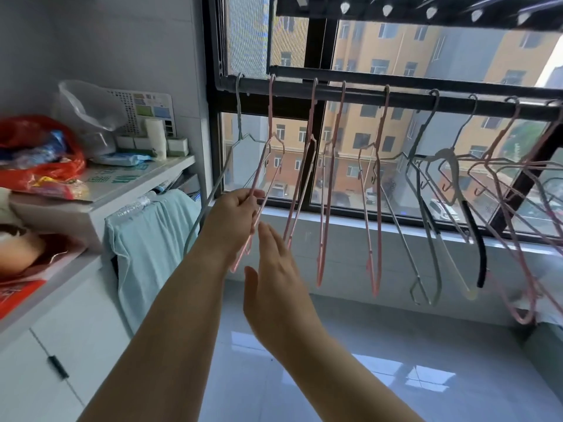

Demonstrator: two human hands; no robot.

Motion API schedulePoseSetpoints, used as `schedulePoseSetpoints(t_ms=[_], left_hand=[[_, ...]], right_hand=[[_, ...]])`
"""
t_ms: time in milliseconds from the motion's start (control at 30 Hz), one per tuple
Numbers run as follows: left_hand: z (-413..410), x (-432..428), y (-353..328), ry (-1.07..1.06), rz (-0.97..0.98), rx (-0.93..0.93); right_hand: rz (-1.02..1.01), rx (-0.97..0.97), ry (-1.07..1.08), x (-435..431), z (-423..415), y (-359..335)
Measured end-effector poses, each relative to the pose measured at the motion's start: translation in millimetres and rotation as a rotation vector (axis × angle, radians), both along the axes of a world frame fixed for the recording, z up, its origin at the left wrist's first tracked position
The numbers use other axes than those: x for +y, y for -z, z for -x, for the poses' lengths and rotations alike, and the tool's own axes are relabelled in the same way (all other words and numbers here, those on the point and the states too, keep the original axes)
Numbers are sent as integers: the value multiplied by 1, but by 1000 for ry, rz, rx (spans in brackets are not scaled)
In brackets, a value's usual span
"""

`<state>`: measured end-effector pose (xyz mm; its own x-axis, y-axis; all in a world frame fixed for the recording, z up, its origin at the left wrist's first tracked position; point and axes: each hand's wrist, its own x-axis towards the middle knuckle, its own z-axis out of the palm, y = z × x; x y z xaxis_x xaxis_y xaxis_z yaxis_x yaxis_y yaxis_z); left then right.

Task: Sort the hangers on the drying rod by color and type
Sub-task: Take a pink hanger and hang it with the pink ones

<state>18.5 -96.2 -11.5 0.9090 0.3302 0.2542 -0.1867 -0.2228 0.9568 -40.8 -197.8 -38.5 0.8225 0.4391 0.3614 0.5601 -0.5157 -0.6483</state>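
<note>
Nearest me, the right hand point(274, 269) is flat, its fingers straight and together. The left hand point(240, 214) has its fingers clamped on a pink hanger point(270, 117), which hangs second from the left on the drying rod point(411, 98).

A dark drying rod point(405, 97) runs across the window, carrying a grey hanger point(239, 117) at its left end, then a row of pink hangers point(320, 263), and further right a black-padded hanger point(480, 254) among crowded grey and pink ones. The left hand point(236, 214) grips the lower wire of the first pink hanger point(270, 111), which hooks on the rod and slants toward the person. The right hand point(277, 278) is just below, fingers straight and together, holding nothing
</note>
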Motion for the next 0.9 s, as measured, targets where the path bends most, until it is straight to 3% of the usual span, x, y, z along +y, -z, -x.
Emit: schedulePoseSetpoints(t_ms=[300, 400, 500, 567, 667, 733, 900], left_hand=[[2, 5, 1, -68, -48, -8], [9, 4, -2, -259, -380, -30], [18, -9, -14, -365, -598, -280], [19, -27, -25, -222, -562, -290], [7, -45, -31, -33, -552, 12], [-2, -45, -27, 15, -509, 111], [-4, -43, -18, 57, -277, 53]], right_hand=[[-12, -84, 226, -9, -21, -7], [19, -30, 239, -11, -27, -9], [-16, 144, 208, -9, -27, -10], [-98, 263, 180, -7, -26, -8], [-139, 258, 158, -6, -23, -4], [-158, 228, 139, -8, -18, -7], [-134, 176, 123, -8, -15, -7]])
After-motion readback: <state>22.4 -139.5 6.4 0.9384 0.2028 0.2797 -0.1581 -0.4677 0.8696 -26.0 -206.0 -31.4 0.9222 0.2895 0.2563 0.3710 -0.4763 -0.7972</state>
